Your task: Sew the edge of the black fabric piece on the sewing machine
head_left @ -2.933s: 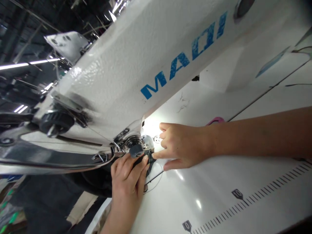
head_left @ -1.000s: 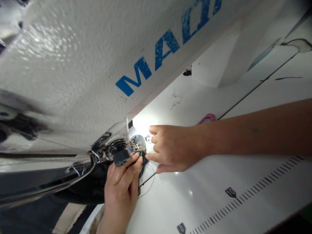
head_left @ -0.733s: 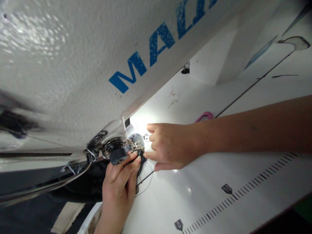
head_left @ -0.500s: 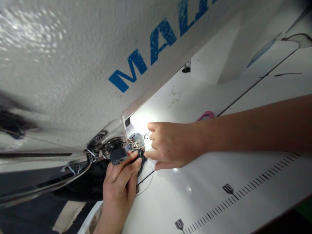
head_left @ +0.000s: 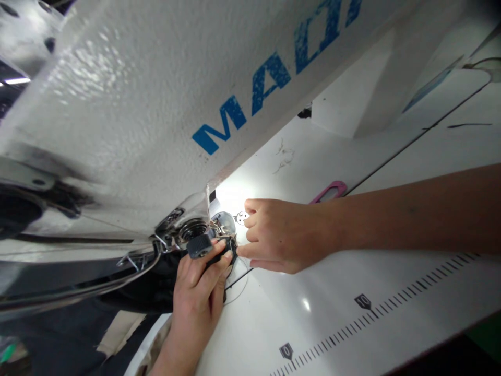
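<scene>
A white sewing machine (head_left: 156,104) with blue letters fills the upper left. Under its head sit the shiny presser foot (head_left: 224,223) and a dark ribbed knob (head_left: 199,245). My left hand (head_left: 198,292) comes up from below, its fingertips closed on a small dark fabric piece (head_left: 230,254) right at the foot. My right hand (head_left: 285,235) reaches in from the right with its fingers curled. Its forefinger tip and thumb meet the same piece from the other side. A thin dark thread (head_left: 239,279) loops on the table just below.
The white table (head_left: 352,271) carries a printed ruler scale (head_left: 364,302) along its near edge. A pink tool (head_left: 329,190) lies behind my right wrist. Dark cloth (head_left: 133,292) hangs off the table's left end under the machine head. A lamp lights the needle area.
Both hands stay at the presser foot on the dark piece. My right thumb has drawn in closer under the fingers. The view has shifted slightly with my head.
</scene>
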Tool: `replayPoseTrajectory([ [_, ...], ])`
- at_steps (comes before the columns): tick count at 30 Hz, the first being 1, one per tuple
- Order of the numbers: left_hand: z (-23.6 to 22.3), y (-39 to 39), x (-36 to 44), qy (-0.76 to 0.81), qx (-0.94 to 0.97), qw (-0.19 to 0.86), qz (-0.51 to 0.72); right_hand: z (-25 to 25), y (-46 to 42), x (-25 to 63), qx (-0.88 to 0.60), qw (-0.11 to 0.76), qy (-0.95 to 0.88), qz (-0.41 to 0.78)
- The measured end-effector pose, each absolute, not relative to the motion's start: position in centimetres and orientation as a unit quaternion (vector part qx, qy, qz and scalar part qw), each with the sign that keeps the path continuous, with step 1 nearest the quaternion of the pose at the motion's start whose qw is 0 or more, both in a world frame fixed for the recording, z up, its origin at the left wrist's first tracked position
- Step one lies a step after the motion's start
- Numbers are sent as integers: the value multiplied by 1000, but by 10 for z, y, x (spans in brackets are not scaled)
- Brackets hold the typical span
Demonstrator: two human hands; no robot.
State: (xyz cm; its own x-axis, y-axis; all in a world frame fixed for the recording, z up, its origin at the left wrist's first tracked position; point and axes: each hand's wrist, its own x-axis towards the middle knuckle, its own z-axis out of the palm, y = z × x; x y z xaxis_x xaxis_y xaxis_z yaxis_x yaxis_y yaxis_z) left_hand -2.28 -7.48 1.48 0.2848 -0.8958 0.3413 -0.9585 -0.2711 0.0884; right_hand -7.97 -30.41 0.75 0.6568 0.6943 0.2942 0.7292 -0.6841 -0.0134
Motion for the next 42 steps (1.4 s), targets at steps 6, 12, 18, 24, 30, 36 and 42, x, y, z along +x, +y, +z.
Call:
replayPoseTrajectory([
  [6,17,-73,-24,-590,791,134,93,9,-303,-80,-898,32,-420,-128],
  [12,16,-72,-24,-596,787,127,99,12,-303,-78,-895,18,-429,-123],
  [18,12,-72,-24,-583,795,129,102,11,-308,-75,-904,24,-401,-149],
  [24,14,-80,-31,-566,807,132,102,13,-314,-72,-908,-6,-393,-145],
  [30,16,-92,-36,-543,820,153,100,11,-319,-69,-905,13,-394,-158],
  [36,17,-92,-37,-519,833,162,103,9,-318,-68,-900,59,-405,-152],
  [42,18,-94,-38,-499,846,158,107,8,-318,-69,-893,74,-413,-166],
])
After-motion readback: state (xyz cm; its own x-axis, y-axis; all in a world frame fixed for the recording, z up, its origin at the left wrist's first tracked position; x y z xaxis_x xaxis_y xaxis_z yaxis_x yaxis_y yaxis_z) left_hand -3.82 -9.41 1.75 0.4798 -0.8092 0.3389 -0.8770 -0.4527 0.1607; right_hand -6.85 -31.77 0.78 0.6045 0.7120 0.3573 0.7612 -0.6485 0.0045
